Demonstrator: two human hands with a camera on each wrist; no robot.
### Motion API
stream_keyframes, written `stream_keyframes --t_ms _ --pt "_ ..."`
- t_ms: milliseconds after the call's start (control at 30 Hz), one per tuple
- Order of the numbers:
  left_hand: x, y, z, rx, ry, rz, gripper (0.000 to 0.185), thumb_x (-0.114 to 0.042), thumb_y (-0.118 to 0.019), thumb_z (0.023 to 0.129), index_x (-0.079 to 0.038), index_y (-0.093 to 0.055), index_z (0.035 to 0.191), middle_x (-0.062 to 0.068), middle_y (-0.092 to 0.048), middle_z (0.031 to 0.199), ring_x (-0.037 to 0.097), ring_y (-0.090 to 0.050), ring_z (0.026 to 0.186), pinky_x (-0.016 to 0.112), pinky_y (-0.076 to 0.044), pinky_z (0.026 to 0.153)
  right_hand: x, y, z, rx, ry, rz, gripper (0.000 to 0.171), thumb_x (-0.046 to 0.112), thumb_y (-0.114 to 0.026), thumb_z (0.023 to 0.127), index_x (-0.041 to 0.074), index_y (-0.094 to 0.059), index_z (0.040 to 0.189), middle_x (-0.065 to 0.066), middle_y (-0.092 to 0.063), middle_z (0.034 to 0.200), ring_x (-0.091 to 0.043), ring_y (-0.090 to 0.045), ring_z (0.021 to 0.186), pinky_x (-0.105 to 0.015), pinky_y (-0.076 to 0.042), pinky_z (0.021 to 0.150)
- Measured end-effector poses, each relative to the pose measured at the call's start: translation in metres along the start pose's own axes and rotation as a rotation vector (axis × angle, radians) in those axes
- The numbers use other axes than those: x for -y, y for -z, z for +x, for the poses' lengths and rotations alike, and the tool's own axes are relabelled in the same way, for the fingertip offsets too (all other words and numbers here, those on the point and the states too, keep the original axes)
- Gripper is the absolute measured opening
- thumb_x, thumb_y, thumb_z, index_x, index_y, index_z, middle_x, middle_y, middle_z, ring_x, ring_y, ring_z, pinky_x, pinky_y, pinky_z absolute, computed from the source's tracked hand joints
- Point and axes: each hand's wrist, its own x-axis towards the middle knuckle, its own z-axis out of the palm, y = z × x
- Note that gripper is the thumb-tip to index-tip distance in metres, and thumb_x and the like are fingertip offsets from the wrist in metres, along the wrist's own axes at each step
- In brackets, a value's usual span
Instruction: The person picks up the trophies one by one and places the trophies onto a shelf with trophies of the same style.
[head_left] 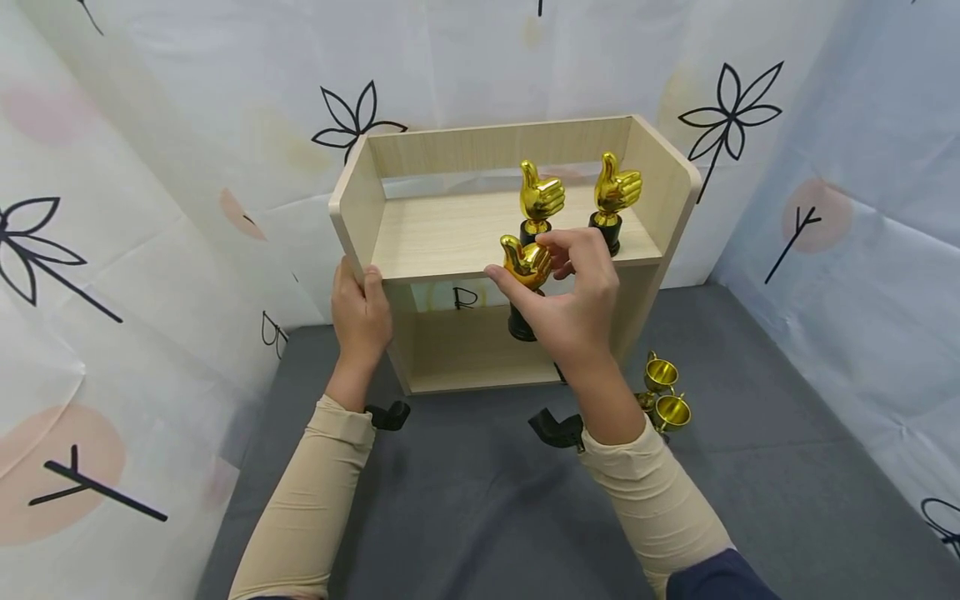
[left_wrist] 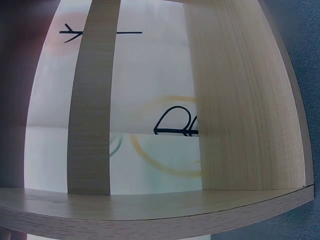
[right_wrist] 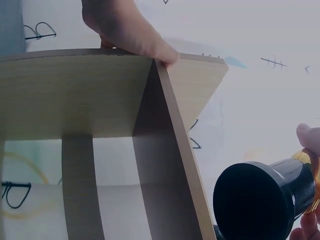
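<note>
Head view: by the right hand [head_left: 581, 304], a gold trophy [head_left: 527, 263] is pinched in front of the shelf [head_left: 450, 229], whose side is gripped by the left hand [head_left: 361, 315]. Just beyond the right hand, the nearer standing trophy [head_left: 541, 198] could be toppled if bumped by the held one; its base is partly hidden. Right of that hand, gold cups [head_left: 662, 375] are partly covered by the forearm [head_left: 609, 407].

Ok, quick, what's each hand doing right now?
Left hand: closed, gripping the pale wooden two-tier shelf by its left side.
Right hand: closed, holding a shiny gold-and-black thumbs-up trophy.
</note>
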Motion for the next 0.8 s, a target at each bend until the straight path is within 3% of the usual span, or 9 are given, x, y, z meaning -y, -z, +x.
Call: stream_keyframes --t_ms 433,667,800 --pt "0.001 0.000 0.001 0.000 0.007 -0.001 0.053 -0.040 -0.037 0.104 0.003 -0.060 0.124 0.026 -0.059 0.109 0.042 -0.056 0.095 0.059 -0.045 0.086 0.005 -0.021 0.010 -0.033 0.028 0.000 0.052 0.025 -0.100 0.071 -0.003 -0.069 0.101 -0.018 -0.062 0.094 -0.027 -0.052 0.080 -0.037 -0.045 0.068" --pt "0.001 0.000 -0.001 0.006 0.011 0.010 0.053 -0.039 -0.037 0.105 0.004 -0.060 0.125 0.027 -0.060 0.112 0.043 -0.056 0.097 0.060 -0.044 0.088 0.004 -0.031 0.009 -0.020 0.014 -0.010 0.053 0.028 -0.101 0.070 -0.001 -0.069 0.102 -0.016 -0.059 0.093 -0.026 -0.053 0.078 -0.024 -0.044 0.069" --pt "-0.001 0.000 0.000 0.011 0.015 0.025 0.053 -0.039 -0.037 0.104 0.004 -0.060 0.125 0.027 -0.061 0.113 0.044 -0.057 0.101 0.061 -0.044 0.090 0.005 -0.034 0.009 -0.015 0.024 -0.016 0.053 0.029 -0.100 0.071 -0.001 -0.069 0.101 -0.016 -0.059 0.093 -0.029 -0.053 0.078 -0.024 -0.042 0.070"
